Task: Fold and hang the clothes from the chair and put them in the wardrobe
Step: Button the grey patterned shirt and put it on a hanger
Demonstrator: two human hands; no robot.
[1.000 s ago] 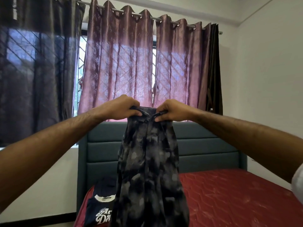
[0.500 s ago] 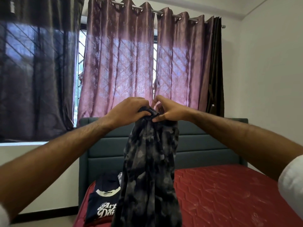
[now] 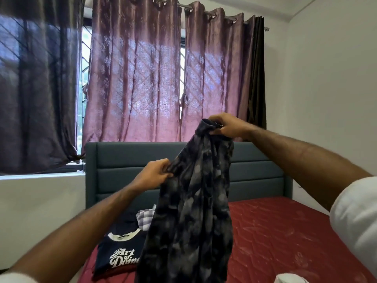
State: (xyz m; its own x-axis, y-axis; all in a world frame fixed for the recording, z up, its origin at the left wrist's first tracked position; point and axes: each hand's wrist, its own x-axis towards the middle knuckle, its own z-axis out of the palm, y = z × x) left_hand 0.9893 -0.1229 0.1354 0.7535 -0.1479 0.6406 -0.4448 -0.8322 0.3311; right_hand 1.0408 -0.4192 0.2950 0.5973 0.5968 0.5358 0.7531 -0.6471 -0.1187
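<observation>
A dark grey camouflage-patterned garment (image 3: pixel 189 217) hangs in front of me over the bed. My right hand (image 3: pixel 226 126) grips its bunched top edge up high, in front of the curtain. Lower and to the left, my left hand (image 3: pixel 156 173) pinches the garment's side edge. The cloth drapes down past the bottom of the view. The chair and the wardrobe are out of view.
A folded navy T-shirt (image 3: pixel 120 254) with white lettering lies on the red mattress (image 3: pixel 285 237), with a checked cloth (image 3: pixel 144 218) behind it. A teal headboard (image 3: pixel 122 170) stands against the window wall. Purple curtains (image 3: pixel 134 74) hang behind it. A white wall is on the right.
My hands have parted: the left slid down the garment's side and to the left, while the right stayed high and shifted right. The view has tilted slightly lower.
</observation>
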